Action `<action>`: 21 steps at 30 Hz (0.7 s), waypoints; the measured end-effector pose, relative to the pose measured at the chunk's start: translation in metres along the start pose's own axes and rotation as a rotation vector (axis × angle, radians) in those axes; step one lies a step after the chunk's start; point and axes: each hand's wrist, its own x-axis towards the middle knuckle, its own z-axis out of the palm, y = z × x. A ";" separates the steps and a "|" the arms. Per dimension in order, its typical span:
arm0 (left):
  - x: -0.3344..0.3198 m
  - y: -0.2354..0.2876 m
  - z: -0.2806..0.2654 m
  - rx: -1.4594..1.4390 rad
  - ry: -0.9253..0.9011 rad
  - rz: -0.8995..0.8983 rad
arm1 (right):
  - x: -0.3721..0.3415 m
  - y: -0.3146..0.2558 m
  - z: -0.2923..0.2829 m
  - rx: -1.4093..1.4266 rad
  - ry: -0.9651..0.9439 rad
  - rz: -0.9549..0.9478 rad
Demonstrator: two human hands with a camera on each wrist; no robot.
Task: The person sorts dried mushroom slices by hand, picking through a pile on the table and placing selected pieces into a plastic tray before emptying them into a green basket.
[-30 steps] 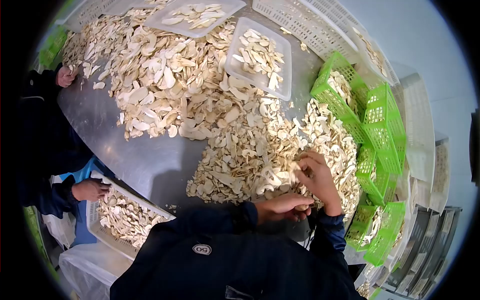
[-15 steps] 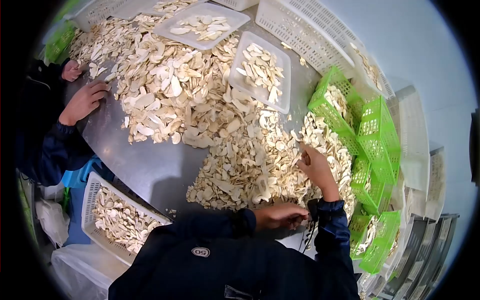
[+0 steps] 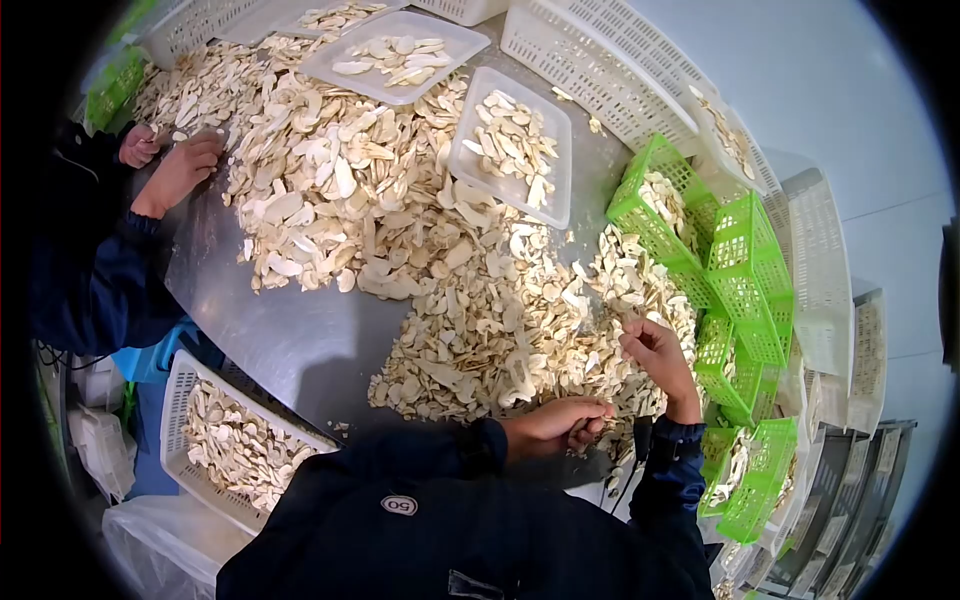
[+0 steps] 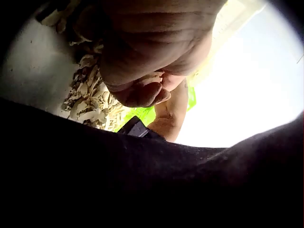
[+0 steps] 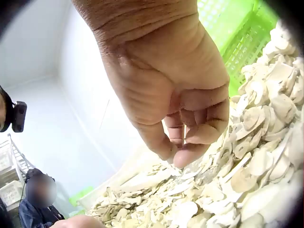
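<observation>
Dried mushroom slices (image 3: 470, 330) lie in a broad pile on the metal table in the head view. My left hand (image 3: 555, 424) is low in front of the pile's near edge, its fingers curled. In the left wrist view a pale bit of mushroom slice (image 4: 153, 76) shows inside that curl, mostly hidden by the fingers. My right hand (image 3: 664, 362) hangs over the right part of the pile. Its thumb and forefinger tips meet in the right wrist view, close above the slices (image 5: 183, 209), and no slice shows between them.
Green baskets (image 3: 748, 260) with slices line the right side. Two shallow clear trays (image 3: 465, 170) stand on the far part of the pile. Another person's hand (image 3: 183, 170) works at the left edge, above a white crate (image 3: 180, 400) of slices. White crates (image 3: 600, 75) stand behind.
My right hand has moved away from my left, then a little nearer and to the right over the pile. The other person's hand has gone from the white crate to the pile.
</observation>
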 end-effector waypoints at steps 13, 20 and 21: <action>-0.001 0.006 0.010 -0.014 -0.003 0.129 | -0.016 0.000 0.009 0.016 0.011 -0.132; 0.015 -0.008 -0.012 -0.055 -0.040 0.226 | -0.046 0.013 0.011 0.003 0.044 -0.074; 0.017 -0.013 -0.012 -0.014 -0.016 0.197 | -0.053 0.010 0.009 -0.107 0.037 -0.020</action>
